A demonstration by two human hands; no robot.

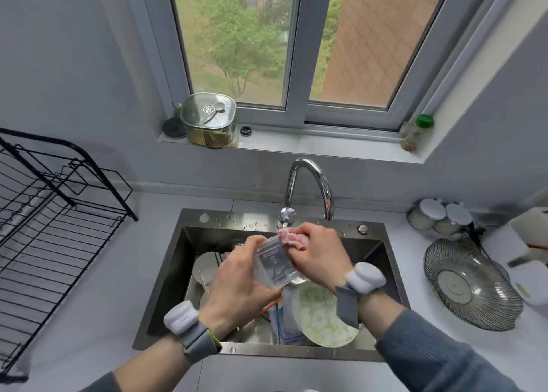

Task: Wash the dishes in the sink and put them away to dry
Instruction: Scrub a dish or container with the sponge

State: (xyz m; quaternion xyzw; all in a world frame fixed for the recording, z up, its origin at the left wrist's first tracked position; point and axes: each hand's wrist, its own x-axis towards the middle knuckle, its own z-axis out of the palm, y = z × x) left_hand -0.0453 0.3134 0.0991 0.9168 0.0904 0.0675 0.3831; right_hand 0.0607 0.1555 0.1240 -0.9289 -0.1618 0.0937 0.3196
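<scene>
left hand (pixel 237 279) grips a clear plastic container (pixel 274 262) between both hands, above the sink (pixel 178 273); right hand (pixel 318 256) pinches a pink cloth (pixel 289 239) against its rim. likely light, stiff, slippery when wet; best held by the side walls.

The black dish rack (pixel 44 213) runs off the left edge. The clear container (pixel 275 265) is motion-blurred, its printed label unreadable. Dishes in the sink (pixel 296 221) lie partly behind both hands. White objects at the far right (pixel 530 234) are cut off and smeared.
</scene>
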